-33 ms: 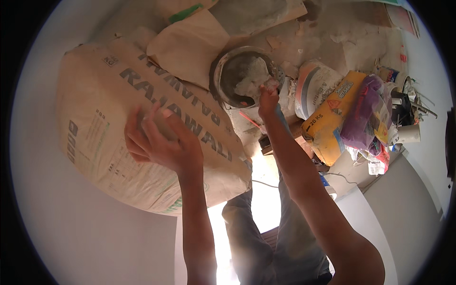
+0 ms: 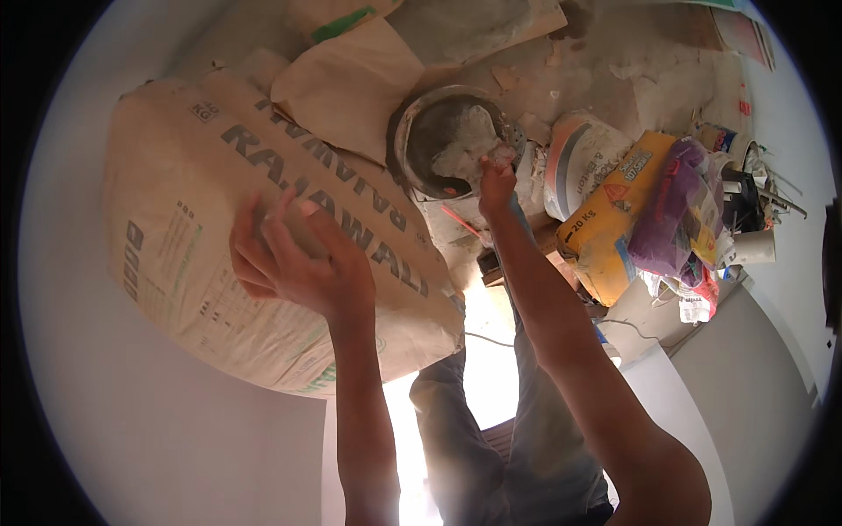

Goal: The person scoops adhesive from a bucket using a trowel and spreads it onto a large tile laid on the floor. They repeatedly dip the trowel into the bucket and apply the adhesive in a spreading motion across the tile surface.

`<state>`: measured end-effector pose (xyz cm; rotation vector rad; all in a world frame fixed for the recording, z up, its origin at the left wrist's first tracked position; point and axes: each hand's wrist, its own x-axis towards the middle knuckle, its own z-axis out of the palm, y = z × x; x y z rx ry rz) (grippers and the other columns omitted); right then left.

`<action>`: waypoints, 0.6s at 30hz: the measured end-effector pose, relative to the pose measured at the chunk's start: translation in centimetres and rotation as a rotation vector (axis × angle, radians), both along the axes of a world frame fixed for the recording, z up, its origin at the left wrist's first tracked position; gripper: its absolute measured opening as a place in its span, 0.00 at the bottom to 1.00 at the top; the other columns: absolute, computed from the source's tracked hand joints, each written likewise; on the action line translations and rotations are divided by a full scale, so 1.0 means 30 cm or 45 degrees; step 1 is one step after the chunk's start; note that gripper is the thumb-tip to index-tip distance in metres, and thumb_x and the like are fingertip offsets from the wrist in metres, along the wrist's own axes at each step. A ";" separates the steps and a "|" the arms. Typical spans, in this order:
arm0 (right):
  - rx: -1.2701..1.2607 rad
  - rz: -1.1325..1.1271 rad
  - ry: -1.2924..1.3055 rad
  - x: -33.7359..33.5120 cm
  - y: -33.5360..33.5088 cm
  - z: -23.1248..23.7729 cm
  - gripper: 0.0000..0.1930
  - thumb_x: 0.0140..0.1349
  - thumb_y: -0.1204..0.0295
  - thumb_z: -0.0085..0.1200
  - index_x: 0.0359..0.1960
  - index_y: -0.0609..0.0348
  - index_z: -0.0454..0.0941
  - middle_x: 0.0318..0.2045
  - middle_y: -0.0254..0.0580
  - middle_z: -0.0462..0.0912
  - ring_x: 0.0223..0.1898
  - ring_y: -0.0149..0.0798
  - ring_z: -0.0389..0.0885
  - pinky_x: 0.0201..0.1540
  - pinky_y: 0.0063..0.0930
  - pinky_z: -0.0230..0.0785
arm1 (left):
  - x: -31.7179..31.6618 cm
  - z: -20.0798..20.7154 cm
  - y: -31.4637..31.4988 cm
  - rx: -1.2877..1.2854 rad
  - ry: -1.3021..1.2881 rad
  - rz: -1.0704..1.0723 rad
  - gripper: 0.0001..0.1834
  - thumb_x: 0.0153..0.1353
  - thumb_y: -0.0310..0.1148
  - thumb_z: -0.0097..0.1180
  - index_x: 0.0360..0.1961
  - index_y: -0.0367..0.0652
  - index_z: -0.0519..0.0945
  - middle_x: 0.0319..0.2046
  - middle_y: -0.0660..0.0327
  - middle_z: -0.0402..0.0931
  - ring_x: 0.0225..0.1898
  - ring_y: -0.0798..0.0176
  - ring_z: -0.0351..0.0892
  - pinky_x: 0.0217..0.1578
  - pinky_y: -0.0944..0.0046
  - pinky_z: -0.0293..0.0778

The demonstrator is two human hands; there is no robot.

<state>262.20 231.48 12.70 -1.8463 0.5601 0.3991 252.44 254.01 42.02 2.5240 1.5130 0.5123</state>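
Observation:
A large brown paper sack (image 2: 175,175) fills the left side, dark lettering across it. In front of it is my left hand (image 2: 294,254), its fingers apart and loosely curled; whether the fingertips touch the paper I cannot tell. My right hand (image 2: 497,186) reaches over the near right rim of a round dark bucket (image 2: 399,140). Its fingers are closed on a pale, translucent, crumpled piece (image 2: 502,157), possibly plastic. Inside the bucket lies a pale grey mass (image 2: 469,136), which may be joined to that piece; I cannot tell.
Right of the bucket stand a white sack (image 2: 583,158), a yellow bag (image 2: 614,219) and a purple bag (image 2: 671,210). Several tools and a white roll (image 2: 754,247) lie beyond them. A flattened brown paper piece (image 2: 351,83) lies behind the large sack. My legs (image 2: 544,421) show below.

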 end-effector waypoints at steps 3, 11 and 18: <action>-0.089 0.202 0.049 0.015 -0.009 0.029 0.22 0.60 0.74 0.59 0.56 0.64 0.71 0.34 0.34 0.78 0.34 0.30 0.72 0.39 0.26 0.67 | -0.008 -0.005 -0.004 -0.044 -0.026 0.054 0.12 0.64 0.42 0.49 0.39 0.50 0.80 0.55 0.62 0.70 0.61 0.54 0.60 0.59 0.42 0.47; 0.061 0.444 -0.045 0.103 0.018 0.052 0.16 0.60 0.71 0.56 0.50 0.63 0.78 0.38 0.48 0.83 0.39 0.37 0.80 0.45 0.29 0.69 | -0.004 -0.004 0.001 -0.039 -0.100 0.025 0.13 0.67 0.43 0.48 0.43 0.50 0.79 0.56 0.62 0.70 0.61 0.55 0.60 0.60 0.45 0.45; -0.370 1.203 -0.434 0.237 0.040 0.162 0.15 0.64 0.68 0.52 0.46 0.65 0.79 0.32 0.53 0.84 0.35 0.44 0.83 0.39 0.31 0.71 | -0.071 0.043 0.080 -0.184 -0.439 0.042 0.14 0.70 0.40 0.46 0.47 0.44 0.77 0.55 0.60 0.70 0.61 0.55 0.61 0.57 0.51 0.61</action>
